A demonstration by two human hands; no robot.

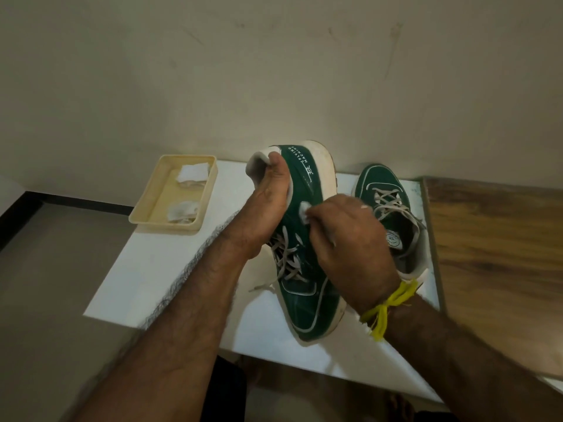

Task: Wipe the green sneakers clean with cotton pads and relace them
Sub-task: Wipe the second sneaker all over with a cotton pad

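We hold the near green sneaker (307,239) tipped up on the white table (170,269), toe resting at the table's near edge, heel raised toward the wall, so its long axis runs away from us and slightly leftward at the top. Our left hand (265,208) grips the heel collar, thumb hooked inside the opening, fingers closed around the padded rim. Our right hand (347,233) presses a small white cotton pad (303,212) against the sneaker's green side panel, fingertips pinched together on the pad; most of the pad is hidden under the fingers. A yellow thread (387,309) is tied at the right wrist. The second green sneaker (393,220) lies flat on the table just beyond and to the right of the right hand, toe toward the wall, laces (393,202) loose but in their eyelets. The held sneaker's laces are also threaded, one end trailing onto the table. A cream tray (143,214) with used-looking pads (193,173) sits well to the left, nearer the left hand. Judgement: wiping is in hand, relacing not begun. The unwiped length of panel lies along the shoe's axis above and below the pad, so the right hand's next stroke likely follows that line while the left steadies the heel. Risk: toe slipping off the table edge.
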